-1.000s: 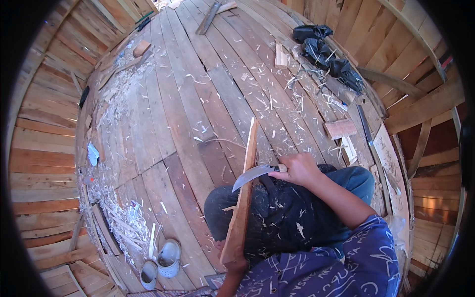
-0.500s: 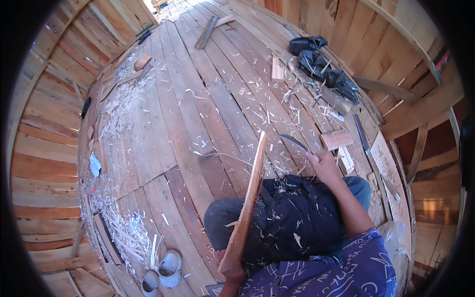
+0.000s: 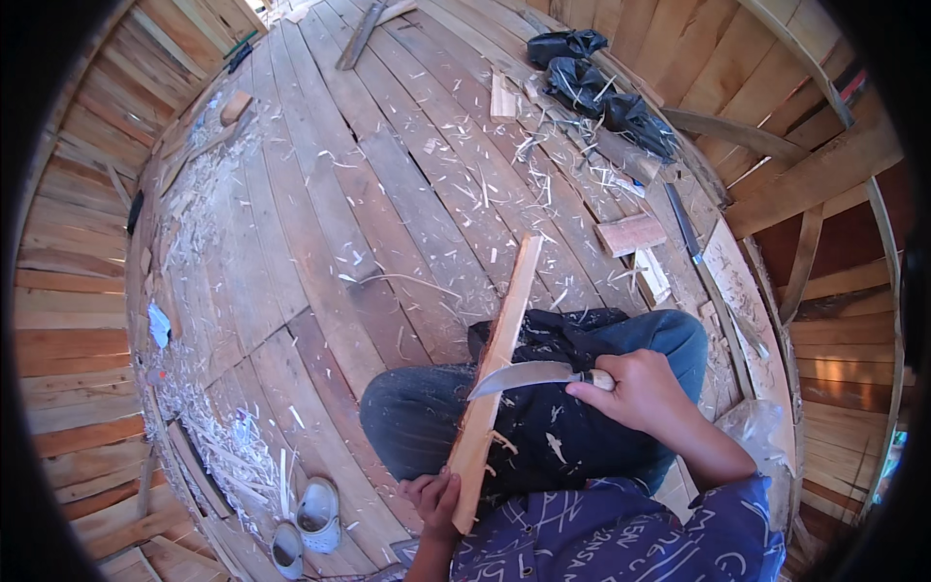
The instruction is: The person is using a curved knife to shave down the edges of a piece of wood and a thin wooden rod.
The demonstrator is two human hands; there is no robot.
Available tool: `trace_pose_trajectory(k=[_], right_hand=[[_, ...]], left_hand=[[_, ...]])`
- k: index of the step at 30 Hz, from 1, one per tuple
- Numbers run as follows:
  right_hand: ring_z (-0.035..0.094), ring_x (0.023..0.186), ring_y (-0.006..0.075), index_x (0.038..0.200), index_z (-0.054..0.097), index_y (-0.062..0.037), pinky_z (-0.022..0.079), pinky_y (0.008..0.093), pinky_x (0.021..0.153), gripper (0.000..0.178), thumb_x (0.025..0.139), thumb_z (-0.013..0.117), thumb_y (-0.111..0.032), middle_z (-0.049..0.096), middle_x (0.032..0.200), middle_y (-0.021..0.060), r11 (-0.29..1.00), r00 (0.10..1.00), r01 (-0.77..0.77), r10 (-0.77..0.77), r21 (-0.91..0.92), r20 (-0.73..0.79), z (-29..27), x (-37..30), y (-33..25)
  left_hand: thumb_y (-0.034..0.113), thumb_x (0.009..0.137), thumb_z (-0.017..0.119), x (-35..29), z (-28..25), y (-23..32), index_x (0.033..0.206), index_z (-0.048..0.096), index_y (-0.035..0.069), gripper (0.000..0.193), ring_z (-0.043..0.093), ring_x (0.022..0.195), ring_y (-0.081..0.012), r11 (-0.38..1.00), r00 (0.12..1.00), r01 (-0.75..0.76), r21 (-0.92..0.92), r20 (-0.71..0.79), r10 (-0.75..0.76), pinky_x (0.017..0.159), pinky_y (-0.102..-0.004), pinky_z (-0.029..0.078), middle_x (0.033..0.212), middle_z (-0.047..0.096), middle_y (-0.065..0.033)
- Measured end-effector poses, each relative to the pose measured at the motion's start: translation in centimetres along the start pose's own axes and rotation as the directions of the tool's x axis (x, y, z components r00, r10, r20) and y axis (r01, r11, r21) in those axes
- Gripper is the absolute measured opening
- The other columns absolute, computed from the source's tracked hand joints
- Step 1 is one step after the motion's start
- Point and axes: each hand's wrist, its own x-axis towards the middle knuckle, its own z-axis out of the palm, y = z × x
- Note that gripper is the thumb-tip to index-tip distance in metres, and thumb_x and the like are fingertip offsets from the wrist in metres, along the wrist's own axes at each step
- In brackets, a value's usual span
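Note:
My left hand point(image 3: 433, 501) is closed around the lower end of a long, pale wooden strip point(image 3: 503, 341), which slants up and away over my lap. In my right hand point(image 3: 635, 390) is the handle of a knife point(image 3: 529, 375) with a broad, curved blade. Its blade lies across the strip about midway along, the tip reaching past the strip's left edge. Curled slivers stick out from the strip's right side below the blade. Dark cloth with bits of wood on it covers my lap between my bent knees.
Shavings litter the plank floor point(image 3: 320, 281), heaped at the left wall. Grey clogs point(image 3: 318, 514) sit at the lower left. To the right lie a wood block point(image 3: 630, 235), a long dark-bladed tool point(image 3: 683, 221) and a board point(image 3: 742, 301). Black plastic bags point(image 3: 582, 85) rest farther off.
The knife has come down and left from beyond my lap onto the strip. The strip has turned to show its pale face, and my left hand's fingers now show. The view has shifted slightly.

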Motion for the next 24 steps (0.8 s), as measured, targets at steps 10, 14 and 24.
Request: trace_pose_trajectory(k=[10,14,24], right_hand=[[0.059,0.052,0.0353,0.059,0.06,-0.0041,0.048,0.0436,0.051,0.057,0.081,0.06,-0.056,0.054,0.05,0.0148,0.992,0.995,0.024,-0.012,-0.122,0.098,1.6,-0.7,1.8],[0.06,0.053,0.0347,0.059,0.06,-0.005,0.048,0.0435,0.05,0.057,0.08,0.06,-0.058,0.055,0.05,0.0144,0.99,0.996,0.019,-0.007,-0.139,0.093,2.7,0.3,2.7],[0.058,0.052,0.0336,0.057,0.056,-0.0068,0.046,0.0428,0.049,0.055,0.078,0.063,-0.057,0.054,0.051,0.0128,0.973,0.995,0.102,-0.094,-0.206,0.045,3.8,2.1,4.1]], left_hand=[[0.019,0.072,0.063,-1.1,0.8,-0.8,0.107,0.062,0.011,0.036,0.047,0.091,-0.0215,1.0,1.0,-0.01,-0.021,-0.02,0.009,0.082,-0.0422,0.028,0.107,0.058,-0.0033],[0.022,0.07,0.064,-0.7,0.6,-0.5,0.109,0.063,0.011,0.04,0.047,0.091,-0.0218,1.0,1.0,-0.012,0.001,0.005,0.012,0.08,-0.0424,0.027,0.108,0.057,-0.0032],[0.02,0.071,0.063,-0.8,0.4,-0.6,0.111,0.061,0.012,0.041,0.046,0.091,-0.0245,0.999,0.997,-0.018,0.03,0.069,0.016,0.084,-0.0467,0.027,0.108,0.056,-0.0039]])
